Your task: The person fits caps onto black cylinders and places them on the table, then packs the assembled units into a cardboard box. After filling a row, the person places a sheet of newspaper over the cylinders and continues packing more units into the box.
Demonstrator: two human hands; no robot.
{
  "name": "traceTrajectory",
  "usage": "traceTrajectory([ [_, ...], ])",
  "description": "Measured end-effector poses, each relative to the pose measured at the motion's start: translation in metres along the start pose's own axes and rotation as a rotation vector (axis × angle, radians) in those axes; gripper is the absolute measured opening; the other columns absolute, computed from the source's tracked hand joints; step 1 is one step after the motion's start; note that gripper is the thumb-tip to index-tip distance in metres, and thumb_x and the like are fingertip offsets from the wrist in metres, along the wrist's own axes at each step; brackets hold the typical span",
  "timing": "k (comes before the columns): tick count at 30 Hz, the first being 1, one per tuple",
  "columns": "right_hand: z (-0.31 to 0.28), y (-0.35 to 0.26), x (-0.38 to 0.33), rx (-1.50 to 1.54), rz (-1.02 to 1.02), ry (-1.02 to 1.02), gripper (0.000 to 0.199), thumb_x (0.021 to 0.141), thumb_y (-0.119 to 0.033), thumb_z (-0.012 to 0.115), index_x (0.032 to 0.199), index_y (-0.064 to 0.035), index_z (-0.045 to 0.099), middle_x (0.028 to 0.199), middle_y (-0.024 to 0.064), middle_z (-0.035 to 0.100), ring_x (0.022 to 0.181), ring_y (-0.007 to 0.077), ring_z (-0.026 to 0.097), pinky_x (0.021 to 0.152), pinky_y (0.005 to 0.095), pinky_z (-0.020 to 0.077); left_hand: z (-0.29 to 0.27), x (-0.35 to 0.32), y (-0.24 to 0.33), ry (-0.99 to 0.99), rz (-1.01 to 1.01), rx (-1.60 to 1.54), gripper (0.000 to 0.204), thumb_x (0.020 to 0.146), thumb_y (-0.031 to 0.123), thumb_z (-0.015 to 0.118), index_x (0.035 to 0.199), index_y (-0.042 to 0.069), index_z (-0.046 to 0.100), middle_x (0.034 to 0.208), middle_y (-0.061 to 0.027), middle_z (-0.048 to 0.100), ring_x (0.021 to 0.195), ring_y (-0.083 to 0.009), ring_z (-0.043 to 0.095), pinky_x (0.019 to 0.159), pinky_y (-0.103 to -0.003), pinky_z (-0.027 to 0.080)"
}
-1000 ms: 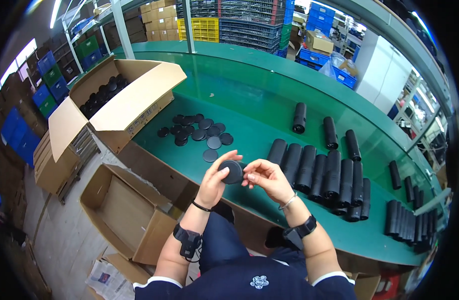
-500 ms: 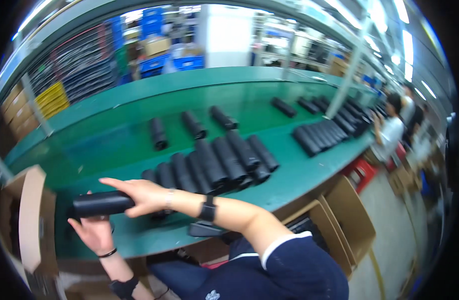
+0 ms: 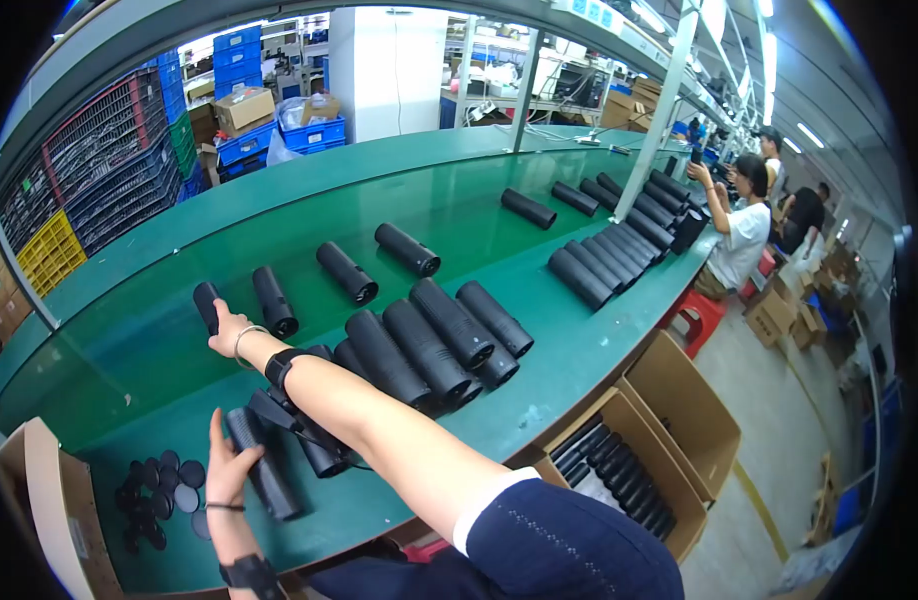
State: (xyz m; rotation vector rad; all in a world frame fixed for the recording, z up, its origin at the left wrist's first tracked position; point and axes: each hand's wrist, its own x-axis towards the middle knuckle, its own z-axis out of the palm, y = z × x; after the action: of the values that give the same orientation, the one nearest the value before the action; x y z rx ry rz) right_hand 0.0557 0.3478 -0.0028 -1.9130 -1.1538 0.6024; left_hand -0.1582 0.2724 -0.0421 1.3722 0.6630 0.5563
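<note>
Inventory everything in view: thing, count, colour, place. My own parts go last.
Tubes: over twenty, black, along the table
Table: one, green, middle
Caps: over ten, dark, table's left end
Open boxes: two, brown, left edge and lower right
Crates: several, mixed colours, upper left
Bins: several, blue, rear
Pillar: one, white, rear
Posts: several, pale, behind the table
People: at least three, white or black clothing, right
Stool: one, red, right
Left grip: one, black wristband, at a near tube
Right grip: one, silvery bracelet, at the leftmost rear tube
Sleeve: one, navy, lower right
</note>
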Motion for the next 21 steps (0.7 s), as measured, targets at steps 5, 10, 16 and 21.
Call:
traceTrajectory([
  [5, 0.002, 0.028, 0.025, -0.333, -0.026, -0.01, 0.051, 0.081, -0.007, 0.063, 0.128, -0.0178, 0.046, 0.13, 0.0269, 0.041, 0.114, 0.0441, 0.05, 0.094, 0.0493, 0.0463, -0.006, -0.052, 0.034, 0.082, 0.212, -0.314, 0.07, 0.082, 0.003, 0.063, 0.143, 0.004, 0.03, 0.114, -0.005, 0.053, 0.1, -0.0176, 0.053, 0.09, -0.028, 0.044],
  [10, 0.001, 0.007, 0.003, -0.642, -0.243, 0.157, 0.024, 0.075, -0.013, 0.067, 0.098, -0.0079, 0.07, 0.128, 0.0208, 0.044, 0.114, 0.0405, 0.045, 0.09, 0.0494, 0.047, -0.003, -0.058, 0.024, 0.204, 0.499, -0.084, 0.058, 0.09, 0.018, 0.065, 0.138, 0.003, 0.037, 0.125, -0.0061, 0.05, 0.114, -0.0183, 0.05, 0.099, -0.031, 0.038],
  [16, -0.001, -0.069, -0.132, 0.504, -0.432, -0.67, 0.024, 0.089, -0.021, 0.06, 0.081, -0.0008, 0.072, 0.065, 0.0045, 0.066, 0.054, 0.0113, 0.062, 0.05, 0.0257, 0.0479, -0.008, -0.096, 0.019, 0.242, 0.521, -0.014, 0.065, 0.087, 0.009, 0.065, 0.142, 0.0, 0.031, 0.139, -0.0106, 0.041, 0.127, -0.0212, 0.042, 0.108, -0.033, 0.029],
  [21, -0.008, -0.053, -0.199, 0.722, -0.452, -0.662, 0.021, 0.081, -0.012, 0.065, 0.098, -0.0014, 0.071, 0.075, 0.0046, 0.068, 0.064, 0.0098, 0.059, 0.056, 0.0237, 0.0473, 0.005, -0.123, 0.027, 0.231, 0.575, -0.015, 0.065, 0.083, 0.009, 0.065, 0.139, -0.002, 0.034, 0.135, -0.0133, 0.042, 0.126, -0.0233, 0.041, 0.109, -0.035, 0.027],
])
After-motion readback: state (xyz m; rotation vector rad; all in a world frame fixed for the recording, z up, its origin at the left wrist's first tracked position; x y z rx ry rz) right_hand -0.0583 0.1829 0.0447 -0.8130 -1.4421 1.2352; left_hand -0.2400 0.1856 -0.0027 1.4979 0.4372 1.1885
